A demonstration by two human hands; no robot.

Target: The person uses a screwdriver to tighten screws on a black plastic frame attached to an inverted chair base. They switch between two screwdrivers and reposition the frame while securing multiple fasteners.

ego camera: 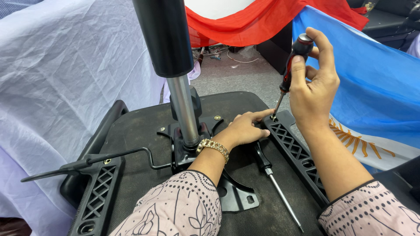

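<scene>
Patterned sleeves (179,205) frame an upturned chair seat (135,126); its gas column (168,39) rises left of both hands. A spare screwdriver (273,179) lies on it. Right hand (313,83) pinches a red-black screwdriver (291,65), tip in the right armrest bracket (297,153). Left hand (247,126), fingers spread, steadies the bracket. A blue-white flag (376,87) hangs behind.

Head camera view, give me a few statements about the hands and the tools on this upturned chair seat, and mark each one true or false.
1. The right hand grips a screwdriver by its red and black handle. True.
2. The screwdriver tip meets the left armrest bracket. False: it meets the right armrest bracket.
3. The left hand rests its fingers beside the screwdriver tip. True.
4. A second screwdriver lies on the seat underside. True.
5. The left wrist is bare. False: it wears a gold watch.
</scene>
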